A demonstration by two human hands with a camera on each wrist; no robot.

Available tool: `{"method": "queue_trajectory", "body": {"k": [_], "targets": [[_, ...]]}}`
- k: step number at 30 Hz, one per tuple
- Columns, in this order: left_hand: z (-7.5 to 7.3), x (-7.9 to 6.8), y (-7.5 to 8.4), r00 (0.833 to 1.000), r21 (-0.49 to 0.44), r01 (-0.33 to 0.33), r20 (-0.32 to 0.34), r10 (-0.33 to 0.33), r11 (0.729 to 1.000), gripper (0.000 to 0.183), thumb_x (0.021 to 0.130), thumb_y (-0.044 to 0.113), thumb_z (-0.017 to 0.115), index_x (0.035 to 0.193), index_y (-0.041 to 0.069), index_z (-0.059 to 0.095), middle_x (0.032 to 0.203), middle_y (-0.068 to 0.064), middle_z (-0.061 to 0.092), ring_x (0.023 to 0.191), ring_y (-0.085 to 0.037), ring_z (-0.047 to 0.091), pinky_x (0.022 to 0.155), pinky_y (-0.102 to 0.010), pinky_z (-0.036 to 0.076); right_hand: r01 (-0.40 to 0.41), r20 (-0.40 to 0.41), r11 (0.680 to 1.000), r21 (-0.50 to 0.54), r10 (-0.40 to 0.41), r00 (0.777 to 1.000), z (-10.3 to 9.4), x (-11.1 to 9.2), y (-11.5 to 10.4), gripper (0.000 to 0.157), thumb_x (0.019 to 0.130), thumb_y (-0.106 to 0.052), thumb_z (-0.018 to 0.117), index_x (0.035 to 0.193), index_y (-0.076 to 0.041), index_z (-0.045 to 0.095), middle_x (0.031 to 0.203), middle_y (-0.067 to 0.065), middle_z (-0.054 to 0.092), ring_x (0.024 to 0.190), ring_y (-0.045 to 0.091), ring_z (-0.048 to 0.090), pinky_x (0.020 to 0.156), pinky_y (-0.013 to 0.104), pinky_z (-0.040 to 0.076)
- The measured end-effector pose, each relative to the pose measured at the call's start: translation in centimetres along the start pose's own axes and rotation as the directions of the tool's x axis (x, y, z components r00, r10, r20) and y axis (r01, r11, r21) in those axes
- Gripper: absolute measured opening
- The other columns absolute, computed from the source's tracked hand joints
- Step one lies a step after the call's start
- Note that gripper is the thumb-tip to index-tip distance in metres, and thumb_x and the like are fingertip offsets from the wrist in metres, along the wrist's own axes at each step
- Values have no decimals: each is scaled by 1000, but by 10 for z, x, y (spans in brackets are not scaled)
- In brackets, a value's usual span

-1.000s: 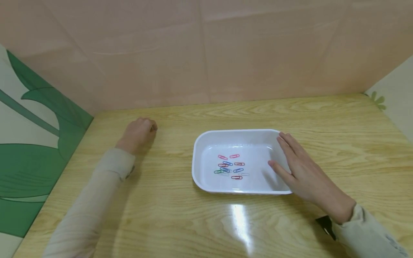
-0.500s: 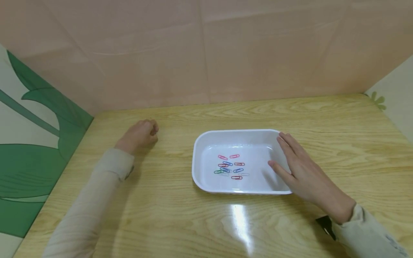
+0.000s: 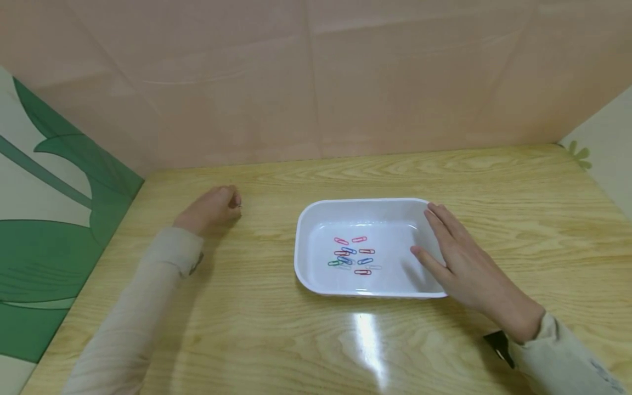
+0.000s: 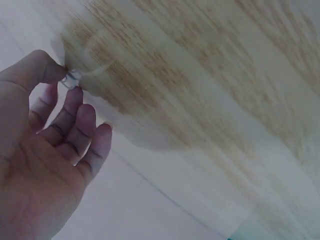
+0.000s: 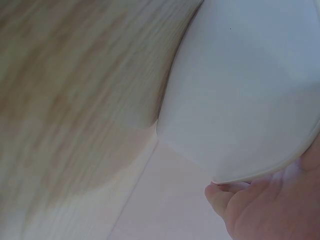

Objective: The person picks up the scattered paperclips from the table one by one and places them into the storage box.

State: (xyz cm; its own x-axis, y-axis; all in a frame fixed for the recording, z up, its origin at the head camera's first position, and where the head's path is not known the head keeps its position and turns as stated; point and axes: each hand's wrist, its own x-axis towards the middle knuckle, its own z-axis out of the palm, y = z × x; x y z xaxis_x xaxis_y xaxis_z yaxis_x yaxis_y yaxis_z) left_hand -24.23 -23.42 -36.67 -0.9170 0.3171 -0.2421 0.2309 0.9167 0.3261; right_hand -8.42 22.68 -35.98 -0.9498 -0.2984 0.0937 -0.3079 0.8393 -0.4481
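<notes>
Between its thumb and fingertips, my left hand [image 3: 209, 208] pinches a small white paper clip [image 4: 72, 78] just over the table's left part. The clip's wire loops show in the left wrist view; in the head view it is a tiny glint at the fingertips. My right hand [image 3: 466, 263] rests on the right rim of a white tray [image 3: 303, 241], fingers straight and thumb reaching over the inside. In the right wrist view, its fingertips [image 5: 217, 197] touch the rim. Several coloured paper clips, among them a red paper clip [image 3: 362, 272] and a green paper clip [image 3: 334, 263], lie in the tray.
A wood-grain table [image 3: 261, 329] bears the tray. Behind it rises a pinkish covered wall [image 3: 316, 82]. A panel with green leaf prints [image 3: 39, 263] borders the left side, and a pale panel [image 3: 607, 148] the right.
My left hand has rolled a little and shifted slightly toward me, so thumb and fingertips now show with a tiny glint between them. The right hand, tray and clips have stayed put.
</notes>
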Motion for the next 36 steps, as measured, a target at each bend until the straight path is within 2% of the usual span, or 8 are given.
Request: {"method": "queue_trajectory", "body": {"k": [5, 8, 14, 18, 25, 32, 36], "targets": [[2, 1, -2, 998, 9, -41, -37, 41, 999, 11, 91, 7, 61, 102, 4, 58, 106, -18, 66, 103, -33, 62, 95, -49, 50, 1, 3, 1000, 0, -1, 1000, 0, 0, 0, 77, 103, -41, 47, 157, 2, 11, 166, 21, 8, 153, 40, 7, 120, 61, 14], [3, 0, -3, 998, 18, -41, -46, 42, 999, 12, 92, 7, 60, 103, 3, 61, 108, -19, 67, 106, -35, 62, 96, -50, 50, 2, 3, 1000, 0, -2, 1000, 0, 1, 0, 77, 103, -41, 47, 157, 2, 11, 166, 20, 8, 153, 39, 7, 120, 62, 14], [8, -2, -2, 995, 30, -48, -89, 50, 998, 13, 94, 8, 56, 104, 4, 62, 102, -14, 65, 99, -30, 61, 90, -46, 52, 3, 4, 1000, -1, -3, 1000, 0, 2, 1, 78, 103, -41, 47, 157, 2, 11, 166, 21, 7, 153, 39, 7, 120, 62, 14], [11, -2, 1, 988, 34, -74, -131, 78, 997, 14, 98, 12, 53, 106, 3, 61, 100, -12, 62, 94, -28, 59, 86, -43, 52, 0, 7, 1000, 0, 0, 1000, -1, 2, 1, 78, 103, -42, 47, 157, 2, 11, 166, 20, 7, 154, 39, 6, 120, 63, 14], [12, 0, 7, 979, 17, -101, -175, 102, 995, 17, 100, 13, 54, 111, 2, 61, 108, -15, 65, 103, -31, 61, 93, -47, 52, 6, -2, 1000, 6, -6, 1000, 0, 2, 2, 78, 103, -41, 48, 156, 3, 12, 166, 21, 9, 153, 39, 7, 121, 61, 13], [13, -2, 13, 969, 9, -136, -208, 135, 991, 18, 98, 11, 53, 112, 4, 61, 101, -12, 66, 92, -27, 62, 82, -42, 54, 3, -2, 1000, 6, -3, 1000, 0, 3, 3, 78, 103, -41, 48, 156, 3, 12, 166, 21, 9, 153, 39, 7, 121, 61, 13], [13, -2, 16, 954, 12, -175, -247, 173, 984, 15, 97, 9, 55, 109, 3, 63, 98, -12, 67, 88, -26, 62, 79, -41, 54, 3, -5, 1000, 5, -3, 1000, 0, 3, 3, 78, 103, -41, 48, 156, 3, 12, 166, 21, 8, 153, 40, 7, 121, 60, 12]]}}
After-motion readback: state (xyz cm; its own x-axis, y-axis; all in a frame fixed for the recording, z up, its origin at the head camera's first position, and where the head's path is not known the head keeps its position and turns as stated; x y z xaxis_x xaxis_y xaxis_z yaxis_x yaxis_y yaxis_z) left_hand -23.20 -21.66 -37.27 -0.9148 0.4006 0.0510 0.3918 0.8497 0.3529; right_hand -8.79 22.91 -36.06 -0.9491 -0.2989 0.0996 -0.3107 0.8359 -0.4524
